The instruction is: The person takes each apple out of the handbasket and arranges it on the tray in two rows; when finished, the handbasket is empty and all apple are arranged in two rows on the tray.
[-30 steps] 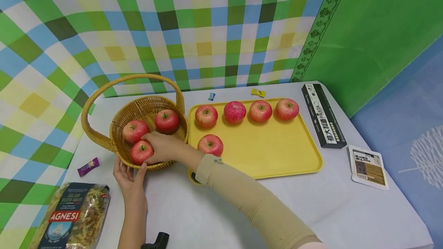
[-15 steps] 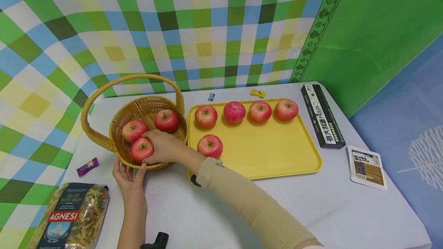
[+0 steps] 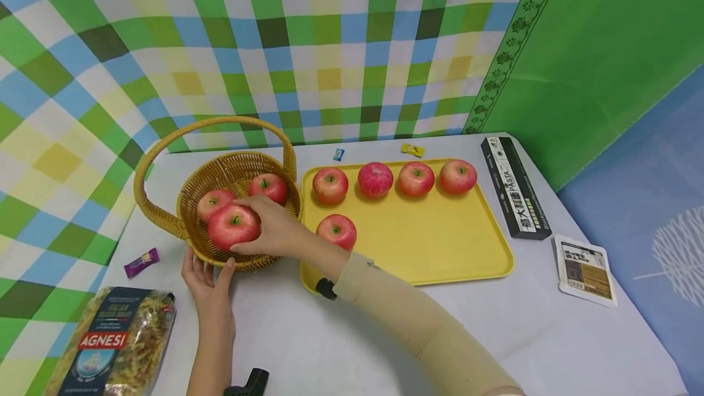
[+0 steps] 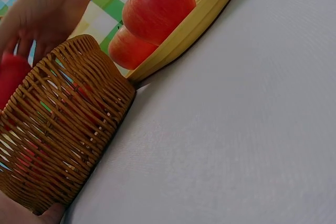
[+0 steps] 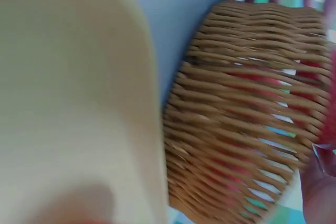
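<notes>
A brown wicker basket [image 3: 242,167] with a tall hoop handle stands at the left. My right hand [image 3: 277,228] holds a red apple [image 3: 234,227] over the near part of the basket, thumb and fingers on its side. Two other apples, one on the left [image 3: 214,203] and one at the back right [image 3: 268,187], lie inside. My left hand [image 3: 208,289] rests against the basket's near side, thumb and fingers spread along it. In the left wrist view, its thumb [image 4: 52,213] touches the woven wall [image 4: 73,114] low down. Fingers of that hand show beyond the basket in the right wrist view.
A yellow tray [image 3: 429,237] beside the basket carries several apples, four-sided and low-rimmed. A black pasta box [image 3: 516,187] and a flat white packet [image 3: 585,269] lie right. A pasta bag [image 3: 112,344] and purple sweet [image 3: 141,263] lie left; small sweets lie behind the tray.
The apple in my right hand has risen from its spot in the basket and looks larger. My right hand has risen with it. The left hand stays at the basket.
</notes>
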`<act>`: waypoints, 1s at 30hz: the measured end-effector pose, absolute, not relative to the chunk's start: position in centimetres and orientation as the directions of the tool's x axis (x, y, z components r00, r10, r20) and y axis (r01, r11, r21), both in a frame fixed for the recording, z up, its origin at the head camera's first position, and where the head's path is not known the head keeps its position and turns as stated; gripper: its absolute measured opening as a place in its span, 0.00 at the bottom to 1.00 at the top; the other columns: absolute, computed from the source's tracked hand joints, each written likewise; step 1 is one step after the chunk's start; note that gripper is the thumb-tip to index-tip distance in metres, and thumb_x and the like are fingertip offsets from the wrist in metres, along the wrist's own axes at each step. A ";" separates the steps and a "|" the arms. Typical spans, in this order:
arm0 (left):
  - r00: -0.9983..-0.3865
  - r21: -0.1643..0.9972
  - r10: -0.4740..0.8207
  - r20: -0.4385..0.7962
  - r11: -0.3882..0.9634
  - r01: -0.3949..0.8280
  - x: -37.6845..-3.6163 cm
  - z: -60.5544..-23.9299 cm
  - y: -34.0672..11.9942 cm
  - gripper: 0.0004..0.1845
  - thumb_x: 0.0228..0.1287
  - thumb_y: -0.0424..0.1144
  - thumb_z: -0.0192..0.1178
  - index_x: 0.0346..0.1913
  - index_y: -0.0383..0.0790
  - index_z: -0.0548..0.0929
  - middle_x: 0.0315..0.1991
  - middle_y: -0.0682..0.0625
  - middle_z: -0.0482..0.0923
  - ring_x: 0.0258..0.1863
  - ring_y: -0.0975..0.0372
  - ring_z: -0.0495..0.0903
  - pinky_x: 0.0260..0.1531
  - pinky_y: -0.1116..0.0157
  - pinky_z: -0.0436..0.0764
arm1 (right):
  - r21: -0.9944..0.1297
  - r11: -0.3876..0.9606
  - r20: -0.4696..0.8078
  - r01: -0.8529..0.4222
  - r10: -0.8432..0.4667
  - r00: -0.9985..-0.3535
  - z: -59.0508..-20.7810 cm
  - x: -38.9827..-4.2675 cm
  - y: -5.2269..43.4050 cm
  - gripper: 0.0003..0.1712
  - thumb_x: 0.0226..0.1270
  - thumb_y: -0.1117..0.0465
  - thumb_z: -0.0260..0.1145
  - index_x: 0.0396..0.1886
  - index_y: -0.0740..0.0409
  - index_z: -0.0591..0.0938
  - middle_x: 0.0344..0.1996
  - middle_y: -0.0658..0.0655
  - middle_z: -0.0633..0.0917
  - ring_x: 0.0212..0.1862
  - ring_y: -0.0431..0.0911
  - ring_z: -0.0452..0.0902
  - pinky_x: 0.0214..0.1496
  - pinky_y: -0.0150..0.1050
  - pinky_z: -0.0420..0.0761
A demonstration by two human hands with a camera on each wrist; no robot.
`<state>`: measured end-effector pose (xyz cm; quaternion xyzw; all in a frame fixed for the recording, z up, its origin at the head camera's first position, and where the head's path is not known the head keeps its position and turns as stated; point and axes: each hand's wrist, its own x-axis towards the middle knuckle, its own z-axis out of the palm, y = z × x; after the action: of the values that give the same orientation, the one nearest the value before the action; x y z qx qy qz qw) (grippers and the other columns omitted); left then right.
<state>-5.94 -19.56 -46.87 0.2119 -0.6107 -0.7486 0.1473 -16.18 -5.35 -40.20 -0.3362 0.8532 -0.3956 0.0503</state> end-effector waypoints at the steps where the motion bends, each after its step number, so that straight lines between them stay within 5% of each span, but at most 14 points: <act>1: -0.865 0.977 -0.482 -0.137 -0.207 -0.039 -5.9 -46.8 -19.6 0.45 0.67 0.36 0.61 0.74 0.61 0.43 0.76 0.54 0.40 0.74 0.58 0.41 0.71 0.62 0.53 | -0.713 0.458 0.187 -0.531 -0.606 -0.773 -39.8 -15.9 -4.9 0.45 0.52 0.41 0.74 0.68 0.50 0.68 0.60 0.47 0.73 0.58 0.36 0.69 0.57 0.29 0.73; 15: -0.857 0.977 -0.489 -0.164 -0.203 -0.071 -5.9 -46.5 -19.4 0.44 0.67 0.38 0.61 0.74 0.63 0.43 0.77 0.57 0.40 0.74 0.61 0.43 0.71 0.63 0.52 | -0.794 0.405 0.332 -0.453 -0.335 -0.882 -35.8 -14.0 9.8 0.45 0.49 0.53 0.79 0.67 0.53 0.68 0.58 0.50 0.73 0.55 0.43 0.71 0.55 0.42 0.78; 22: -0.857 0.976 -0.486 -0.169 -0.205 -0.076 -6.0 -46.6 -19.5 0.44 0.67 0.37 0.60 0.74 0.64 0.43 0.77 0.57 0.40 0.74 0.62 0.42 0.71 0.63 0.50 | -0.770 0.559 0.177 -0.307 -0.277 -0.945 -38.1 -13.9 16.8 0.46 0.50 0.55 0.78 0.67 0.58 0.66 0.59 0.55 0.72 0.56 0.49 0.72 0.57 0.48 0.77; 30: -0.856 0.974 -0.485 -0.181 -0.209 -0.088 -5.9 -46.8 -19.6 0.44 0.68 0.38 0.59 0.74 0.65 0.42 0.77 0.58 0.38 0.75 0.62 0.40 0.71 0.63 0.49 | -0.694 0.684 0.008 -0.223 -0.303 -0.953 -41.7 -13.8 18.6 0.44 0.48 0.53 0.79 0.64 0.55 0.68 0.56 0.55 0.74 0.54 0.50 0.72 0.54 0.48 0.79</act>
<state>-5.94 -19.60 -46.77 0.2330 -0.6147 -0.7416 0.1337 -13.77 18.59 -41.66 -0.1438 0.9160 -0.3705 0.0539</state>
